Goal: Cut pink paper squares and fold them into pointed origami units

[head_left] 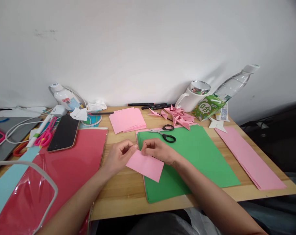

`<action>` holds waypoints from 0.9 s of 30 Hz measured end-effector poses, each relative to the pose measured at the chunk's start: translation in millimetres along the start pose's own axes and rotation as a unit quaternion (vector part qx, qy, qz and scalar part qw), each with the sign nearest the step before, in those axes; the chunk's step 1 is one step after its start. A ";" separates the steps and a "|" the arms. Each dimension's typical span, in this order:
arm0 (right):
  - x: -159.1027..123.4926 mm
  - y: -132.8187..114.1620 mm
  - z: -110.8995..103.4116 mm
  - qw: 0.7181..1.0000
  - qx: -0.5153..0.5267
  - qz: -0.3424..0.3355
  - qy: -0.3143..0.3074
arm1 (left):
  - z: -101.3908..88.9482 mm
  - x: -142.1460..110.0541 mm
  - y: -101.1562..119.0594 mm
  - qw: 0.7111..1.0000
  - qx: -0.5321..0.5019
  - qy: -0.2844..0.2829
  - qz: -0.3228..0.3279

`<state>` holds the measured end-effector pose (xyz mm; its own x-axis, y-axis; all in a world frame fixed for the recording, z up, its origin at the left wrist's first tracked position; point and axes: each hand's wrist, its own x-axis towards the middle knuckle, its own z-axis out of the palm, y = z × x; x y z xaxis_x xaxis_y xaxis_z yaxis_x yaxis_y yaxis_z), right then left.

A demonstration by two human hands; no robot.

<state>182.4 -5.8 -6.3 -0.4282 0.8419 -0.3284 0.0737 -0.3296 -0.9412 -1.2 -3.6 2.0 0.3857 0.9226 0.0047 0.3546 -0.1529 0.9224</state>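
Note:
A small rectangle of pink paper is pinched along its far edge between both hands, over the left edge of the green paper stack. My left hand has its thumb and curled fingers closed on the paper's left corner. Close beside it, my right hand is closed on the same edge, fingers bent inward. Just beyond the hands, black-handled scissors lie on the green paper. A stack of pink paper squares lies behind, and several folded pink paper pieces are heaped to its right.
Long pink strips lie at the right. A white mug, green box and leaning bottle stand by the wall. On the left are a phone, pink scissors, a red folder and a white cable.

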 end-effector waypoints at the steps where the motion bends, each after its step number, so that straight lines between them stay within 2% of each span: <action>1: 0.4 -0.1 -2.7 1.000 0.002 0.002 -0.004 | -1.8 1.0 -0.2 1.000 -0.001 0.016 -0.002; 5: 1.9 -0.6 -12.7 1.000 0.010 -0.014 -0.003 | -10.0 5.9 -3.4 0.997 -0.036 0.055 -0.038; 8: 1.1 -3.2 -21.8 1.000 0.003 0.004 -0.005 | -13.4 8.3 -8.2 0.992 -0.083 0.073 -0.059; 12: -5.3 -10.2 -45.9 0.997 -0.075 0.010 -0.023 | -13.0 10.4 -14.3 0.984 -0.136 0.101 -0.062; 14: -12.4 -14.4 -58.4 0.987 -0.162 -0.011 0.014 | -11.1 11.2 -15.7 0.978 -0.163 0.109 -0.069; 16: -23.1 -18.7 -63.4 0.961 -0.256 -0.041 0.094 | -8.1 11.3 -15.8 0.974 -0.188 0.106 -0.074; 19: -43.6 -23.0 -48.9 0.926 -0.320 -0.132 0.151 | -1.9 9.5 -13.0 0.972 -0.209 0.079 -0.075; 20: -50.2 -23.3 -39.3 0.915 -0.331 -0.175 0.150 | 0.3 8.5 -11.4 0.971 -0.215 0.065 -0.079; 22: -61.0 -21.6 -18.8 0.886 -0.386 -0.238 0.096 | 4.1 6.7 -7.7 0.967 -0.231 0.038 -0.099; 25: -69.3 -14.5 1.7 0.864 -0.447 -0.228 0.047 | 7.6 5.1 -2.5 0.955 -0.262 -0.001 -0.139; 27: -71.5 -8.8 4.5 0.865 -0.454 -0.208 0.043 | 8.6 4.9 -0.7 0.948 -0.275 -0.022 -0.160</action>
<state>208.3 -65.0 25.8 -0.5211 0.8491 0.0864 0.6232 0.4477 -0.6412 7.8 -2.0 -1.9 0.3735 0.8730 -0.3136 -0.0333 0.3504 0.9360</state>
